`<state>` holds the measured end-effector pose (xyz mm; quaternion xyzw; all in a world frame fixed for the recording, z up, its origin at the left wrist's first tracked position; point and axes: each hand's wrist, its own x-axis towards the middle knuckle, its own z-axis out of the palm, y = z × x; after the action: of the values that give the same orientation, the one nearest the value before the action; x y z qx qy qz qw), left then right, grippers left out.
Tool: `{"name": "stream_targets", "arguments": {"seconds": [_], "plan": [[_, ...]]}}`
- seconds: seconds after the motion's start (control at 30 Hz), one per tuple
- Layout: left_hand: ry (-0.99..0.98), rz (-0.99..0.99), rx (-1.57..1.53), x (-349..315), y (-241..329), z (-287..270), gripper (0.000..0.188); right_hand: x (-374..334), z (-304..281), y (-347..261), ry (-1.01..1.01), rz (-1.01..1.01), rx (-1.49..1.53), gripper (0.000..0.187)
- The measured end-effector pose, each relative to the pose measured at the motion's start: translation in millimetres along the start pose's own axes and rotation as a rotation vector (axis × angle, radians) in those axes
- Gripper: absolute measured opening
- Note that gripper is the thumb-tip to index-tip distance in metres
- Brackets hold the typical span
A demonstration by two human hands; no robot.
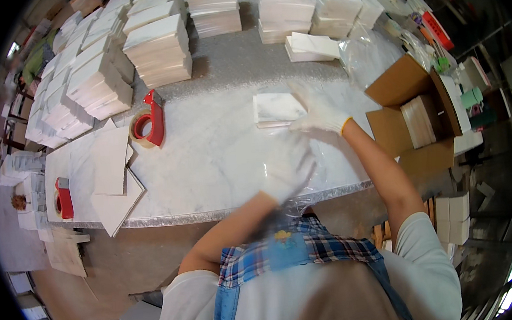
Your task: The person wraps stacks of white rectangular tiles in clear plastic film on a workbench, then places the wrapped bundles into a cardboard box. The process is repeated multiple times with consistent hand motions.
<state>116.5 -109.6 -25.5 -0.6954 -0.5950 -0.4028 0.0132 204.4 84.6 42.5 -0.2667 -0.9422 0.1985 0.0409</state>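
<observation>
A: Tiles, a small white stack of them (pixel 277 108), lie on the marble desk (pixel 207 158) toward its right edge, short of the open cardboard box (pixel 413 116) that hangs over that edge.

B: Which step do you judge this to be?

A: Bagging, I think. The right hand (pixel 320 113), in a white glove, lies flat with fingers spread on the stack's right end. It pins the tiles rather than clasping them, so that grip is wide open and closed on nothing.

B: And the left?

A: The gloved left hand (pixel 287 166) is near the desk's front edge, on a clear plastic sheet or bag (pixel 294 184) that spills over that edge. It is blurred, so I cannot tell whether the fingers pinch the film or only press it.

B: What would the next move call for?

A: Probably a firm hold on the film's mouth and the stack kept square while the two are brought together.

B: Arm pose?

A: Right forearm stretched forward from the lower right, left elbow bent close to the body. A red tape dispenser (pixel 148 122) sits toward the left edge, well apart.
</observation>
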Motion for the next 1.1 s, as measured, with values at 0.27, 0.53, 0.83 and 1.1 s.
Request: {"name": "stream_targets", "arguments": {"seconds": [0.27,0.53,0.83,1.1], "plan": [[0.245,-0.601,-0.363,41,-51,-30,0.073,-6,39,24,0.423,0.375,0.929,0.084],[0.125,-0.698,-0.499,51,-25,-42,0.076,-11,37,-10,0.415,0.373,1.0,0.082],[0.193,-0.625,-0.227,34,-41,-16,0.059,-71,27,6,0.361,0.644,0.673,0.093],[0.191,-0.557,-0.133,19,-54,-18,0.051,-165,29,-91,0.096,0.754,0.412,0.08]]}}
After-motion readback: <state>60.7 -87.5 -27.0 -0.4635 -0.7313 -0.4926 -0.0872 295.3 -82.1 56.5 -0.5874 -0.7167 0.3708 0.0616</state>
